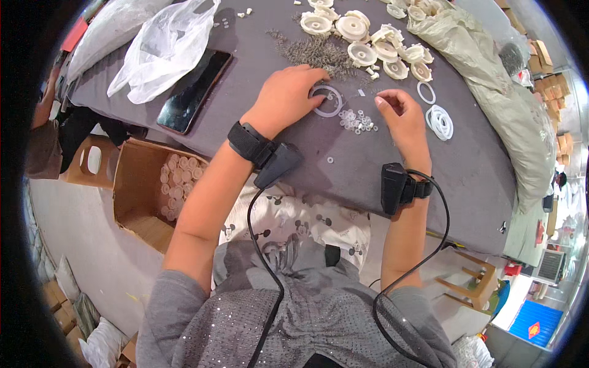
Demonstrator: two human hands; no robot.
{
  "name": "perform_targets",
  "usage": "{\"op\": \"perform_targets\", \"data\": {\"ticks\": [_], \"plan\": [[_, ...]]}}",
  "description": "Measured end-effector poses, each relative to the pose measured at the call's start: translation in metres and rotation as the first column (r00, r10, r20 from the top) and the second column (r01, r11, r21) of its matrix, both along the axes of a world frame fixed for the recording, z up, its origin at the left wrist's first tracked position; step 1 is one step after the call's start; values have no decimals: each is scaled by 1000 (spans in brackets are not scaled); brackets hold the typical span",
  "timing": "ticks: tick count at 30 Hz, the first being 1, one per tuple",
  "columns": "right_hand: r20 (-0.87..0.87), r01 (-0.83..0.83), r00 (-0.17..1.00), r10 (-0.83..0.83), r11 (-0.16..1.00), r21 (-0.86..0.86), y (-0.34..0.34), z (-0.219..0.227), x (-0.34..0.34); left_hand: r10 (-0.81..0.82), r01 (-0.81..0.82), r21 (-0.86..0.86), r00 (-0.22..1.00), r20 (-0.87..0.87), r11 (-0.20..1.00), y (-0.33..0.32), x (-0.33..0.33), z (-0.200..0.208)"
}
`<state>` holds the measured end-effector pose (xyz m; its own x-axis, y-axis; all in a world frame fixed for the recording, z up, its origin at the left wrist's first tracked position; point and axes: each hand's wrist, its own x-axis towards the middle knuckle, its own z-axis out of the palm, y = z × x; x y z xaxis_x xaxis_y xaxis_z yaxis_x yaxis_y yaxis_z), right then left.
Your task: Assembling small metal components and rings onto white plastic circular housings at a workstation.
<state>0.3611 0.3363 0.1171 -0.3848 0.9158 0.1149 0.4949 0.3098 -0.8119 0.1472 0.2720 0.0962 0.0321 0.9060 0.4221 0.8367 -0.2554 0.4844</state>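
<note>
My left hand point(288, 93) grips the left edge of a round translucent plastic ring point(338, 110) at the tabletop, thumb and forefinger at its rim. Small pale pieces show inside the ring. To the right, my right hand point(407, 122) hovers with thumb and forefinger curled close together; anything between the tips is too small to make out. Between the hands lies a pile of tiny clear washers point(357, 121), with one loose washer point(331, 160) nearer me. White rings point(439, 122) lie just right of my right hand. Small metal springs point(316, 54) are heaped beyond my left hand.
Cream round plastic housings point(363, 55) cluster at the far side. A phone point(194, 92) and a white plastic bag point(164, 49) lie left. A large sack point(485, 80) lines the right edge. Below the left edge stands a cardboard box point(138, 190) of plastic parts; a stool point(472, 282) stands right.
</note>
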Motion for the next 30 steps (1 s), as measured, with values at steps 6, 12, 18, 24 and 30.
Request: {"op": "perform_targets", "data": {"ticks": [6, 12, 18, 24, 30], "plan": [[-42, 1, 999, 0, 999, 40, 4, -8, -4, 16, -17, 28, 999, 48, 999, 4, 0, -3], [-7, 11, 1000, -10, 990, 140, 29, -14, -4, 21, -20, -8, 995, 95, 1000, 6, -3, -5], [134, -77, 990, 33, 941, 330, 67, -7, -21, 8, -6, -31, 997, 82, 1000, 3, -4, -4], [392, -120, 912, -118, 839, 531, 84, -22, -36, 6, -5, -6, 988, 151, 1000, 3, -3, -2], [-111, -2, 993, 45, 934, 358, 66, -5, -35, 34, -82, 124, 937, 347, 989, 2, -1, 8]]}}
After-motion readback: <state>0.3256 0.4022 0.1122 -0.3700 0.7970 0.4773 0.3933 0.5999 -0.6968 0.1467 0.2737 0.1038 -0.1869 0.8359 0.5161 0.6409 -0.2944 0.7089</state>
